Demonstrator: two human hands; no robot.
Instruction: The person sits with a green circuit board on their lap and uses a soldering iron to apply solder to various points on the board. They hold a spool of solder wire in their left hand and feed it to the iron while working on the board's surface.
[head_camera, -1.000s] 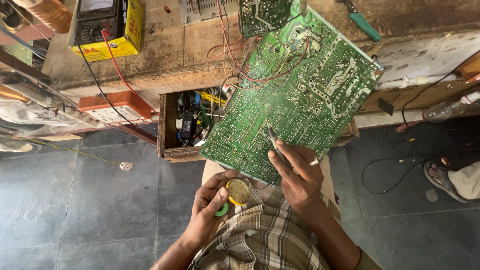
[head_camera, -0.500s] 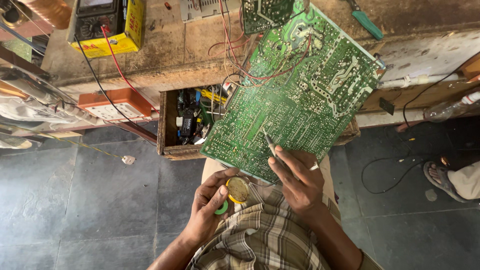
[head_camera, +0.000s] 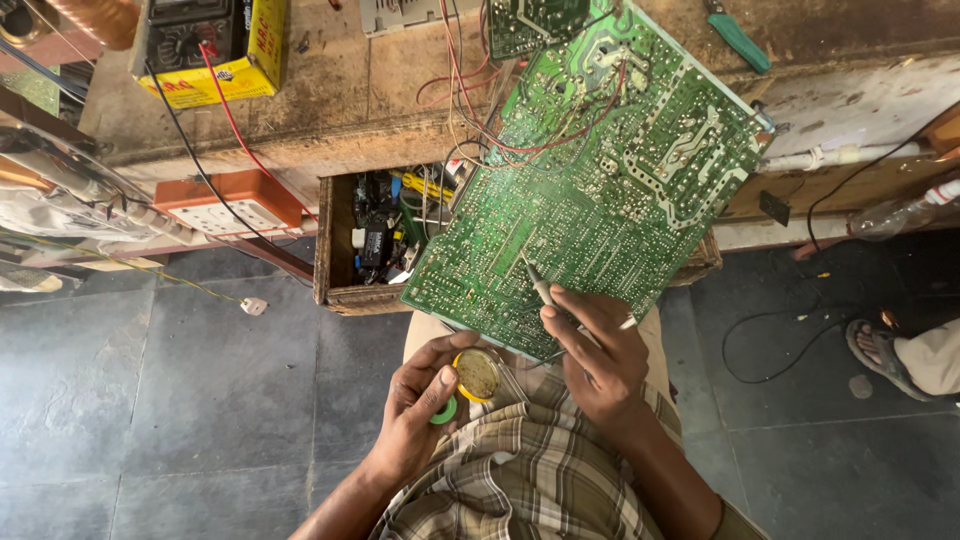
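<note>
On your lap, propped against the bench (head_camera: 420, 110) edge, the board (head_camera: 610, 190) leaned solder side up, a broad green rectangle tilted from your knees toward the worktop. It looked stiff and light, a thin flat laminate, but fragile where it counted: its face was stippled with small shiny joints and pale printed tracks, and thin red wires (head_camera: 500, 120) ran off its upper edge. Bare edges and corners looked the safest places to hold it; pressing on the joints or tugging the wires would risk damage.

Your right hand (head_camera: 600, 360) rested against the board's lower edge, thumb and forefinger pinching a slim iron (head_camera: 537, 283) like a pen, its tip touching the copper side, the other fingers curled beneath. That tool looked rigid and narrow, and its metal end was probably hot, so the grip sat well back.

Your left hand (head_camera: 420, 410) cupped a small round tin (head_camera: 477, 375) with a yellow rim and dull brownish paste inside, fingers wrapped round its side, thumb on the rim. A green ring (head_camera: 445, 411) showed under it; I could not tell what it was. Such a tin would be hard, smooth and light, easy to tip.

Behind the board, an open wooden drawer (head_camera: 340, 250) held dark parts, and a yellow meter (head_camera: 210, 50) stood on the scuffed bench.
</note>
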